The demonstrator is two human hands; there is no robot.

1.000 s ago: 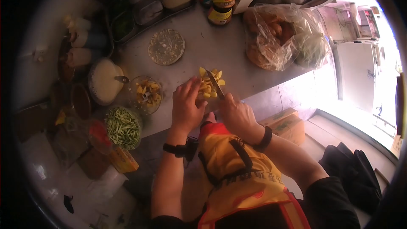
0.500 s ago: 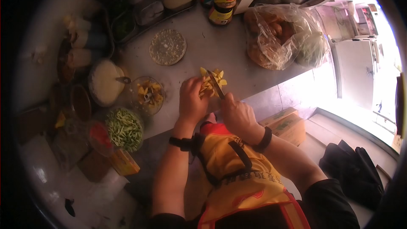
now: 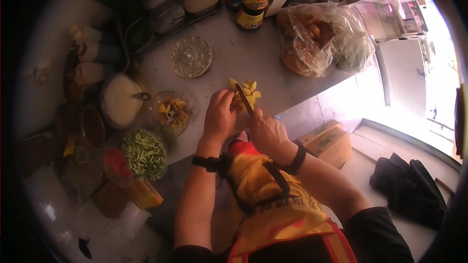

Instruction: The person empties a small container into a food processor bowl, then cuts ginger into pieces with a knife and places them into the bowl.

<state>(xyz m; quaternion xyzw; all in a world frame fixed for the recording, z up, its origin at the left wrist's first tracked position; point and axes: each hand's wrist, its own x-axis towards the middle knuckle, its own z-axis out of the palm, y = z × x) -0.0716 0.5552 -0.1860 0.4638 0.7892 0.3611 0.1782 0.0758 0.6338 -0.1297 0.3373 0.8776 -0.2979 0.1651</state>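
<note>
My right hand is wrapped round the handle of a knife, its blade angled up and left over a small pile of cut yellow food pieces, perhaps ginger. At the pile's left side, my left hand has its fingers bent and pressed together against the pieces near the blade; what lies under the fingertips is hidden. Left of that hand stands a clear round bowl with more yellow chunks around a central post. Behind it lies a round, speckled, see-through disc, likely a lid.
At left are a bowl of shredded green vegetable and a white tub with a spoon. Behind stand a tray of containers and a sauce bottle. A plastic bag of round brown produce sits near the counter's right edge.
The knife and my right hand have shifted slightly left across the yellow pile, and the blade is a little steeper. My left hand stays against the pieces. The whole view has moved slightly.
</note>
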